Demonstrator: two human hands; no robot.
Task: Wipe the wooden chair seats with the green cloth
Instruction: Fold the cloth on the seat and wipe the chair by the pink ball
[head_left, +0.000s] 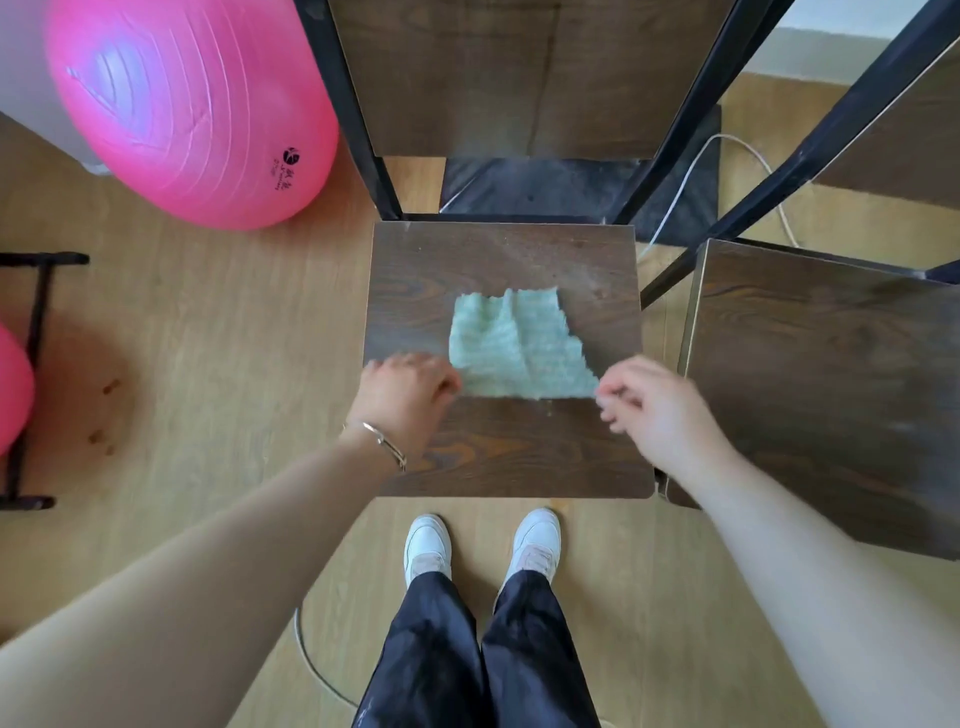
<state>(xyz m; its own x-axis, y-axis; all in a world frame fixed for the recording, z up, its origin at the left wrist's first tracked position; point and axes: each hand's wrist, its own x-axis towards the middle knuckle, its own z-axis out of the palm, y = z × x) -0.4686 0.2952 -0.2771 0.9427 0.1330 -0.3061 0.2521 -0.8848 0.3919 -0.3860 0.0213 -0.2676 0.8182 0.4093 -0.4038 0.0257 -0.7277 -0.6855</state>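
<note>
Cloth (519, 348): spread nearly flat on the middle of the seat (519, 457), with a few ridges and a ragged far edge; its near edge runs straight between the hands.
Left hand (405, 395): fingers curled over the near-left corner, gripping it.
Right hand (654, 405): blurred, with fingertips pinching the near-right corner.
Handling: likely light, soft and limp; it will bunch if pushed from one point.
Where to hold: the two near corners, or a flat palm on its middle.
Second seat (831, 374): just right of the first, with no cloth on it.
</note>
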